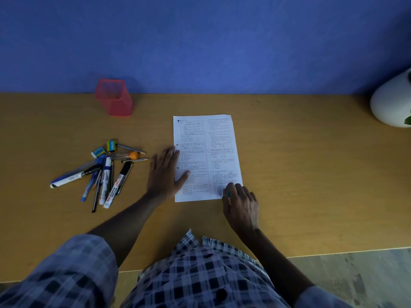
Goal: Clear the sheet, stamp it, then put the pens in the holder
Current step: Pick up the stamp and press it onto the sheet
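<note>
A printed white sheet (pixel 205 156) lies flat in the middle of the wooden table (pixel 300 174). My left hand (pixel 165 174) rests flat with spread fingers on the sheet's left edge. My right hand (pixel 241 204) is at the sheet's lower right corner, fingers closed on a small teal object (pixel 227 193) that touches the paper; I cannot tell whether it is a stamp or an eraser. A heap of pens and markers (pixel 104 174) lies left of the sheet. The red mesh pen holder (pixel 114 97) stands upright at the back left, with nothing showing in it.
Two small erasers (pixel 104 148) and an orange-capped tube (pixel 124 155) lie at the top of the pen heap. A white round vase (pixel 391 103) stands at the far right by the blue wall. The table's front edge runs close to my body.
</note>
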Action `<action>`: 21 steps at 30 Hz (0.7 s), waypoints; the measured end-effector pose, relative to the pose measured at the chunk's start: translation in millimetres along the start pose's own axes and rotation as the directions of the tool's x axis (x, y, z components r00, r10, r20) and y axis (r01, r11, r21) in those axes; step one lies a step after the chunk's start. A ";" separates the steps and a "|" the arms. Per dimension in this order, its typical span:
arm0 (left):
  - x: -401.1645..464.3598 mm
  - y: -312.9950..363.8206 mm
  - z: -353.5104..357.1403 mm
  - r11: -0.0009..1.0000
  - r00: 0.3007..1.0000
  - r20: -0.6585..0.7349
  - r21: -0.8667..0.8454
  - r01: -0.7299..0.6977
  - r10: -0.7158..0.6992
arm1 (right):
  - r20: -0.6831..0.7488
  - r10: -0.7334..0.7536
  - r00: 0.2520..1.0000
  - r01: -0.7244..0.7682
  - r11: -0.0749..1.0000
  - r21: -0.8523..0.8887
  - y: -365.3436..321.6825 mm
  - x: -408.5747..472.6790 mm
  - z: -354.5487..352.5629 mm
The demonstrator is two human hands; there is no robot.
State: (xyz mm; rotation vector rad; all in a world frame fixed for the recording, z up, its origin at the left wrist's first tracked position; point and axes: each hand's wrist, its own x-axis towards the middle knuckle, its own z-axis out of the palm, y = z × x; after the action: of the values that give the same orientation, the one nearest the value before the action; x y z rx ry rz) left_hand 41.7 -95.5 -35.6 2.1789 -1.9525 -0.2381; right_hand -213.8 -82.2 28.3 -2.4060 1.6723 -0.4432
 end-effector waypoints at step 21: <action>0.8 0.8 0.9 1.000 1.000 -0.003 0.005 0.009 -0.009 | -0.056 0.021 0.998 -0.020 1.000 0.021 3.0 2.3 17.1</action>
State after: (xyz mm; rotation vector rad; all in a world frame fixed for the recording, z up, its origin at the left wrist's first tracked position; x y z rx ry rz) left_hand 40.8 -96.4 -36.2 2.1901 -1.9443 -0.2318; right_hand -209.9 -85.8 11.6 -2.3808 1.7048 -0.5268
